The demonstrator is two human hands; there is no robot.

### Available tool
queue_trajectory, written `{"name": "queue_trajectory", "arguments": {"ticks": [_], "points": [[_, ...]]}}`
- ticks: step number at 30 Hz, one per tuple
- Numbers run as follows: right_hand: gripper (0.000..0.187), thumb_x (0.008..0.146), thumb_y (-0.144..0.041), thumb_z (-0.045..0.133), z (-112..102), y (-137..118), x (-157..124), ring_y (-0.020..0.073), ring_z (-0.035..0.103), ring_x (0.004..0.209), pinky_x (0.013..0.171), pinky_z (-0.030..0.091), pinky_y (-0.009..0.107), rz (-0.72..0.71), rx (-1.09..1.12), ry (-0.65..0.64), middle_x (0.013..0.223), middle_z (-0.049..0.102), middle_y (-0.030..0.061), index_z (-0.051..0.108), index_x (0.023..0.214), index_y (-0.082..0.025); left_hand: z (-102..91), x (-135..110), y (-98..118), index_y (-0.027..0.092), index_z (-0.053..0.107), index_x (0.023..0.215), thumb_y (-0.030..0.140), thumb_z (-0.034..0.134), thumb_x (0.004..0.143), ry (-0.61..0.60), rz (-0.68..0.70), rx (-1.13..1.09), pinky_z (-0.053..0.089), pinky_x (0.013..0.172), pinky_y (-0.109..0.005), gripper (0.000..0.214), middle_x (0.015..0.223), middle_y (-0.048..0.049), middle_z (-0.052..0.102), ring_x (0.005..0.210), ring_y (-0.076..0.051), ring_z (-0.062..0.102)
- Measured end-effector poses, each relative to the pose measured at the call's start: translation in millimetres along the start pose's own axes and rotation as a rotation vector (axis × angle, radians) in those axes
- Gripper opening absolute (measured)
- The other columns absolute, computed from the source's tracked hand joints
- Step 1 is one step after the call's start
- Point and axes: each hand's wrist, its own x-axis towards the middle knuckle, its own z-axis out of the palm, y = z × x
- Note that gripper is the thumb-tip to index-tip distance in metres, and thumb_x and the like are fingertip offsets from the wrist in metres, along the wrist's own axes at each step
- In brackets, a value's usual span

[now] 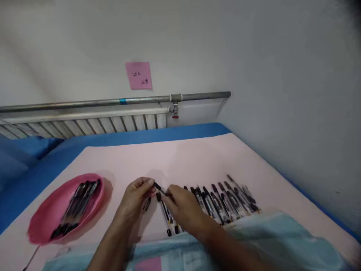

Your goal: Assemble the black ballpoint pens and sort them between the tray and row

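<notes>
Between my hands is a slim black pen (160, 188), held just above the pink table surface. My left hand (137, 194) pinches its left end with thumb and fingers. At the right end my right hand (183, 205) is closed, and its fingers partly cover the pen. Below the hands lie clear-barrelled pens with black ends (163, 215), some hidden under my right hand. A small dark piece (147, 204) rests beside my left fingers; its kind is too unclear to tell. Right of my right hand, several pens and pen parts (217, 203) lie side by side.
A pink oval basin (39, 226) on the left holds a bundle of pens (77, 207). Light blue cloth (293, 233) lies along the near edge. A thin stick-like thing (31, 258) sits at lower left. Behind the table are a radiator (107, 124) and pipe (146, 100).
</notes>
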Motion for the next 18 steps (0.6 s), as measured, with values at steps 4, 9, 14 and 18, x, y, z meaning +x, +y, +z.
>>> {"name": "queue_trajectory", "arguments": {"ticks": [4, 9, 14, 18], "points": [[0.015, 0.081, -0.024, 0.047, 2, -2, 0, 0.0083, 0.043, 0.057, 0.052, 0.025, 0.019, 0.023, 0.106, -0.048, 0.062, 0.052, -0.0027, 0.049, 0.068, -0.017, -2.1, 1, -1, 0.012, 0.062, 0.069, 0.027, 0.069, 0.064, -0.036, 0.049, 0.003, 0.042, 0.055, -0.018, 0.017, 0.054, 0.0005, 0.061, 0.050, -0.007, 0.054], [0.018, 0.079, -0.024, 0.048, 0, -4, 3, 0.0074, 0.038, 0.054, 0.049, 0.026, 0.018, 0.072, 0.289, -0.099, 0.057, 0.045, -0.0049, 0.046, 0.063, -0.017, -3.7, 2, 1, 0.013, 0.063, 0.071, 0.026, 0.068, 0.067, -0.068, 0.073, 0.009, 0.042, 0.055, -0.018, 0.015, 0.057, 0.0003, 0.061, 0.052, -0.007, 0.054], [0.015, 0.078, -0.022, 0.046, -5, -9, 3, 0.0070, 0.042, 0.051, 0.047, 0.030, 0.017, 0.164, 0.490, -0.225, 0.056, 0.043, -0.0054, 0.045, 0.064, -0.018, -5.8, 2, 2, 0.013, 0.063, 0.072, 0.023, 0.067, 0.067, -0.108, 0.066, -0.013, 0.043, 0.056, -0.019, 0.013, 0.061, -0.0001, 0.061, 0.053, -0.007, 0.055], [0.014, 0.079, -0.021, 0.043, -7, -14, 2, 0.0069, 0.046, 0.050, 0.048, 0.035, 0.017, 0.203, 0.629, -0.313, 0.060, 0.048, -0.0043, 0.046, 0.066, -0.017, -6.0, 2, 3, 0.012, 0.063, 0.071, 0.025, 0.067, 0.067, -0.129, 0.075, -0.017, 0.042, 0.055, -0.019, 0.014, 0.061, -0.0005, 0.061, 0.053, -0.007, 0.053]]}}
